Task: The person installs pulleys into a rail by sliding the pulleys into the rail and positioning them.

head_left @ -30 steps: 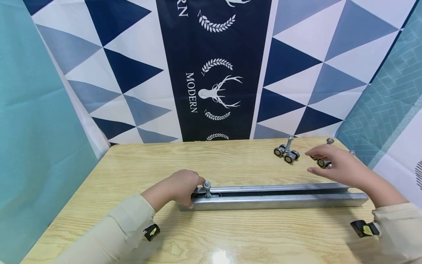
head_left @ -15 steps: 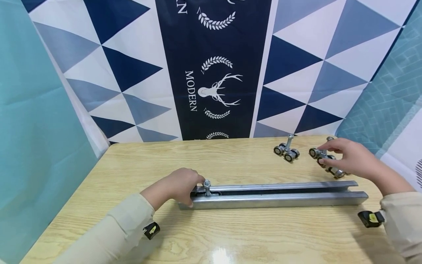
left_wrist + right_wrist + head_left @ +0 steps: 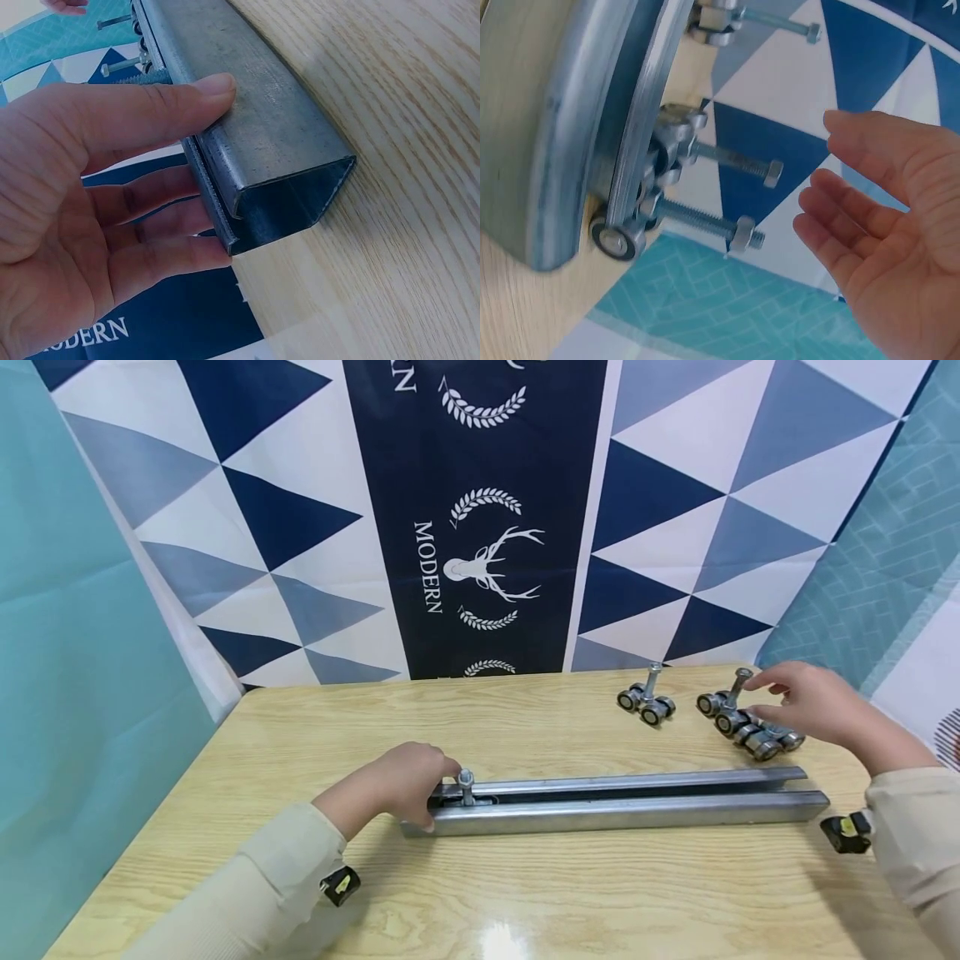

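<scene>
A long metal C-channel rail (image 3: 630, 814) lies across the table, its slot facing up in the head view. My left hand (image 3: 401, 785) grips its left end, and in the left wrist view the thumb (image 3: 214, 86) presses one outer side. Just beside that hand, an upright bolt (image 3: 466, 787) rises through the slot from a part inside the rail. Behind the rail's right end, my right hand (image 3: 821, 706) hovers with fingers loosely bent beside two roller trolleys, one (image 3: 726, 710) with a bolt standing up, the other (image 3: 768, 739) partly hidden. The right wrist view shows a gap between fingers and bolts (image 3: 739, 165).
Another four-wheeled roller trolley (image 3: 647, 697) stands to the left of that pair, near the table's back edge. A patterned cloth (image 3: 480, 527) hangs behind the wooden table (image 3: 525, 893). Teal cloth (image 3: 67, 652) hangs at the left side.
My right hand has moved to the right and farther back, to beside the trolleys, uncovering more of them. My left hand has kept its grip on the rail's end.
</scene>
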`<control>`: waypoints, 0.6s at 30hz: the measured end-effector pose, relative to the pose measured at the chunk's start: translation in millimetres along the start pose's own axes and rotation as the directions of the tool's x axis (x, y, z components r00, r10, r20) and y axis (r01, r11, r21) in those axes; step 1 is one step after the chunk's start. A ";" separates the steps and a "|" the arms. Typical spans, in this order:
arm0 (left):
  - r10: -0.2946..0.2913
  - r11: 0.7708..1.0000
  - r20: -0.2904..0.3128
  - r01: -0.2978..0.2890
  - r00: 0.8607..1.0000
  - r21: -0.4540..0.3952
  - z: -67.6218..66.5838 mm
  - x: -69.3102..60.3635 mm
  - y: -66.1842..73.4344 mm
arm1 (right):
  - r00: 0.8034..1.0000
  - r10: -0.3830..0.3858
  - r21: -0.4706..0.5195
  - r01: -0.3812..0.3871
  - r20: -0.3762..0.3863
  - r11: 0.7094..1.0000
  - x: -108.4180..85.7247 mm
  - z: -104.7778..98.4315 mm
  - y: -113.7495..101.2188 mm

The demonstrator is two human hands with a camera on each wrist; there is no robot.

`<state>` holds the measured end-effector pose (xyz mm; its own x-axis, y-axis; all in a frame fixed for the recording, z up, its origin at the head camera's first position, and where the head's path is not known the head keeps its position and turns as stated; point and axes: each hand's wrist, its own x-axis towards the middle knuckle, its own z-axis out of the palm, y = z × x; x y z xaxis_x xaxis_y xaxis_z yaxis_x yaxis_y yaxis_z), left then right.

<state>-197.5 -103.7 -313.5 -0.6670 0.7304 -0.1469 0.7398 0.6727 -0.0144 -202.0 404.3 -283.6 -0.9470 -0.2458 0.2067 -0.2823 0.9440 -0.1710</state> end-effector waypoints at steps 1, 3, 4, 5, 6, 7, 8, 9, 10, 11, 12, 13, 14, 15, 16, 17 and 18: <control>-0.001 1.000 -0.001 0.001 1.000 0.001 0.4 -0.2 -0.2 | 1.000 -0.002 -0.011 0.002 0.004 1.000 0.4 -0.1 2.6; -0.002 1.000 -0.003 0.002 1.000 0.004 1.0 -0.6 -0.5 | 1.000 -0.004 -0.036 0.005 0.003 0.999 1.2 0.2 7.5; -0.002 1.000 -0.004 0.002 1.000 0.002 1.1 -0.8 -0.4 | 1.000 -0.006 -0.050 0.006 0.006 0.999 1.5 0.3 10.3; -0.002 1.000 -0.004 0.002 1.000 0.000 1.1 -1.0 -0.4 | 1.000 -0.007 -0.060 0.008 0.008 0.998 1.7 0.4 13.0; -0.002 1.000 -0.005 0.002 1.000 -0.001 0.9 -1.2 -0.4 | 1.000 -0.009 -0.071 0.009 0.009 0.997 2.0 0.6 15.4; -0.002 1.000 -0.005 0.002 1.000 -0.001 0.8 -1.5 -0.4 | 1.000 -0.011 -0.083 0.012 0.009 0.996 2.2 0.8 17.7; -0.003 1.000 -0.006 0.003 1.000 -0.002 0.4 -1.7 -0.3 | 1.000 -0.012 -0.091 0.013 0.012 0.996 2.6 0.9 20.2; -0.004 1.000 -0.007 0.004 1.000 -0.004 0.3 -1.9 -0.4 | 1.000 -0.012 -0.100 0.013 0.014 0.995 3.1 1.1 22.4; -0.004 1.000 -0.009 0.004 1.000 -0.006 -0.1 -2.2 -0.4 | 1.000 -0.010 -0.102 0.012 0.019 0.995 3.7 1.1 24.7; -0.005 1.000 -0.010 0.005 1.000 -0.006 -0.3 -2.4 -0.5 | 1.000 -0.006 -0.103 0.009 0.024 0.995 4.2 1.2 26.8; -0.006 1.000 -0.011 0.006 1.000 -0.008 -0.4 -2.5 -0.7 | 1.000 -0.002 -0.104 0.005 0.029 0.995 4.8 1.2 28.9; -0.006 1.000 -0.012 0.006 1.000 -0.008 -0.2 -2.7 -0.9 | 0.999 0.006 -0.102 -0.002 0.037 0.995 5.3 1.1 31.1; -0.006 1.000 -0.012 0.005 1.000 -0.009 -0.3 -2.8 -0.9 | 0.999 0.013 -0.097 -0.008 0.046 0.995 5.8 1.2 33.2; -0.005 1.000 -0.013 0.004 1.000 -0.010 0.1 -2.8 -1.1 | 0.998 0.021 -0.094 -0.016 0.053 0.995 6.1 1.3 35.1; -0.003 1.000 -0.012 0.003 1.000 -0.012 0.2 -2.8 -1.1 | 0.997 0.031 -0.086 -0.025 0.064 0.996 6.2 1.4 37.2; -0.002 1.000 -0.012 0.002 1.000 -0.014 0.3 -2.9 -1.1 | 0.996 0.043 -0.076 -0.037 0.072 0.996 6.2 1.5 39.0; -0.002 1.000 -0.012 0.001 1.000 -0.014 0.6 -2.8 -1.2 | 0.996 0.053 -0.067 -0.047 0.079 0.997 6.2 1.9 40.8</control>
<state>-196.4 -106.7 -313.7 -0.6692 0.7308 -0.1346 0.7376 0.6753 -0.0006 -219.7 440.9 -291.1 -0.9697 -0.2122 0.1210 -0.2261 0.9673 -0.1152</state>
